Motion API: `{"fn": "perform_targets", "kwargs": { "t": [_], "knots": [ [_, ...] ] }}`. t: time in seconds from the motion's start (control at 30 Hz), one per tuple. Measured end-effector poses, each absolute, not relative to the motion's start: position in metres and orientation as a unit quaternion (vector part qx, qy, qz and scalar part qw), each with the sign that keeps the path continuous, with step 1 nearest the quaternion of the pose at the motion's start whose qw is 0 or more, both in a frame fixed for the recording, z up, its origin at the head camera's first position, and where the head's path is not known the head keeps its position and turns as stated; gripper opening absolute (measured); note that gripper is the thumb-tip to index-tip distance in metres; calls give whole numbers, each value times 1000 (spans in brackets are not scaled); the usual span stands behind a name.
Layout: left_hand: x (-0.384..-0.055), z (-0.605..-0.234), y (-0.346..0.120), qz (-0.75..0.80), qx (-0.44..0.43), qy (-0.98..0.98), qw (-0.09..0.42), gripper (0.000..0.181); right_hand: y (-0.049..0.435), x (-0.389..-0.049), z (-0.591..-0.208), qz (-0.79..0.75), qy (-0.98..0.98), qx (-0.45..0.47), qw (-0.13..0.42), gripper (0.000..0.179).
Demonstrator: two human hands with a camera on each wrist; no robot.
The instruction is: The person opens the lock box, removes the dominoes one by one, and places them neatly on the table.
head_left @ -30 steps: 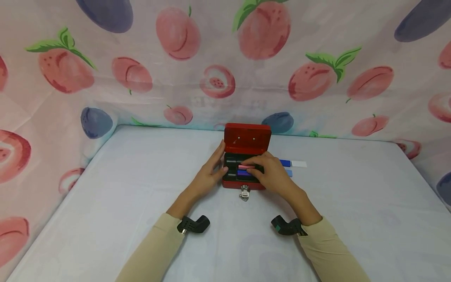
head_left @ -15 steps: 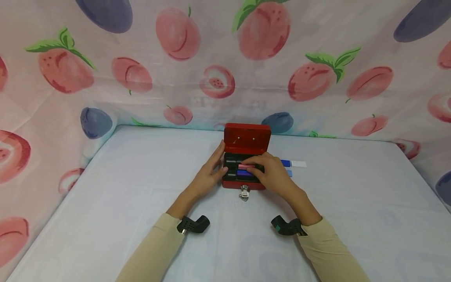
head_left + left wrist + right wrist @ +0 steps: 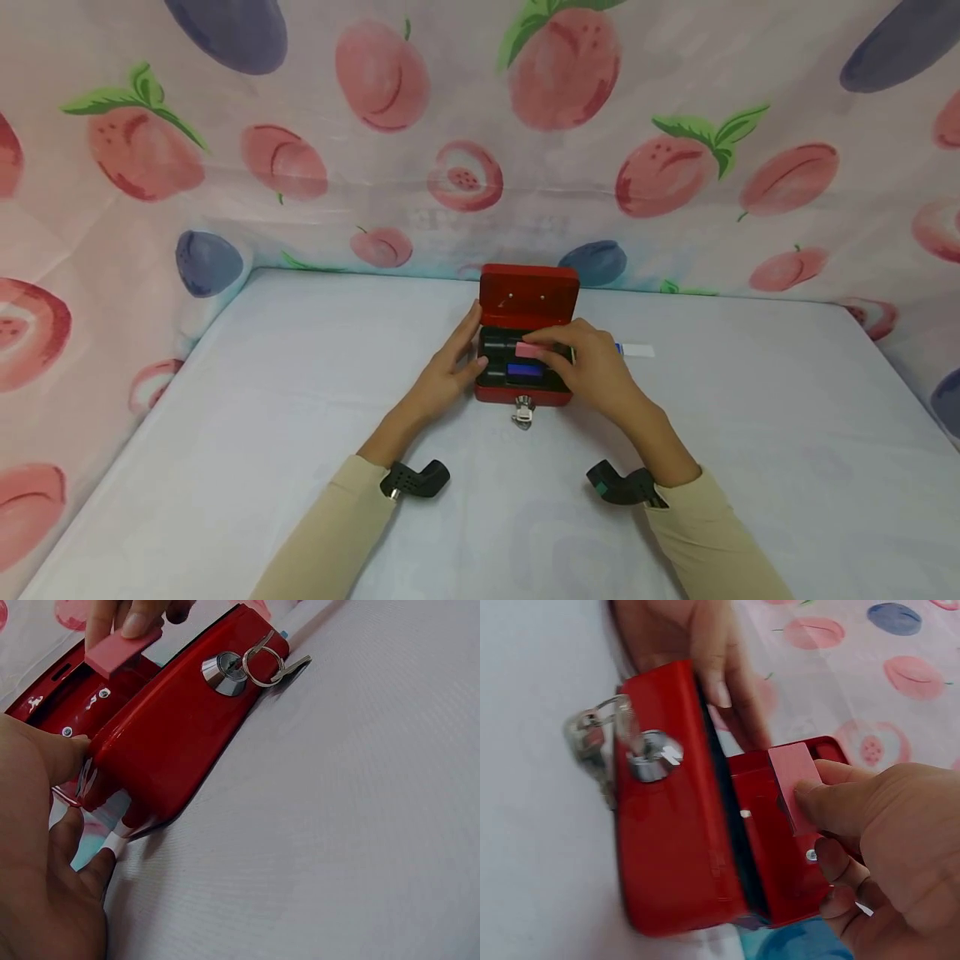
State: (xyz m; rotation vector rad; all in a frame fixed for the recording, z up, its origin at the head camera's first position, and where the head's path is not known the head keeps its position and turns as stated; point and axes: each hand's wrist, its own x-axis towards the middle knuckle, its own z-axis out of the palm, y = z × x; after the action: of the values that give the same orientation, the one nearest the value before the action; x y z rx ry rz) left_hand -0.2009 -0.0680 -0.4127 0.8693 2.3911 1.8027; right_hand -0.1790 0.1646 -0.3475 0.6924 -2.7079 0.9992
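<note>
A red cash box stands with its lid raised, keys hanging from its front lock. My right hand pinches a flat pink rectangular block between thumb and fingers, over the box's black tray. In the right wrist view the pink block tilts above the box opening, its underside darker. A blue block lies in the tray's front part. My left hand rests against the box's left side, thumb at the rim and fingers straight along the side toward the lid.
A white strip lies on the table right of the box, with a bit of blue at its end partly hidden by my right hand. White cloth covers the table. A fruit-patterned curtain rises behind it.
My right hand has raised the pink block out of its place in the tray and drawn slightly right. The light blue end beside the box is now covered. The left hand stays put.
</note>
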Motion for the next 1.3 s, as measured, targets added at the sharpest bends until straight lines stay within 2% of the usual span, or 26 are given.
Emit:
{"fn": "perform_targets", "kwargs": {
  "t": [0.53,1.3],
  "knots": [
    [-200,-412,-67,561,274,781,6,71,189,-171,-333,328,-910,227,116,24],
    [-200,-411,-64,557,264,787,16,71,240,-163,-335,292,-928,178,146,26]
  ]
}}
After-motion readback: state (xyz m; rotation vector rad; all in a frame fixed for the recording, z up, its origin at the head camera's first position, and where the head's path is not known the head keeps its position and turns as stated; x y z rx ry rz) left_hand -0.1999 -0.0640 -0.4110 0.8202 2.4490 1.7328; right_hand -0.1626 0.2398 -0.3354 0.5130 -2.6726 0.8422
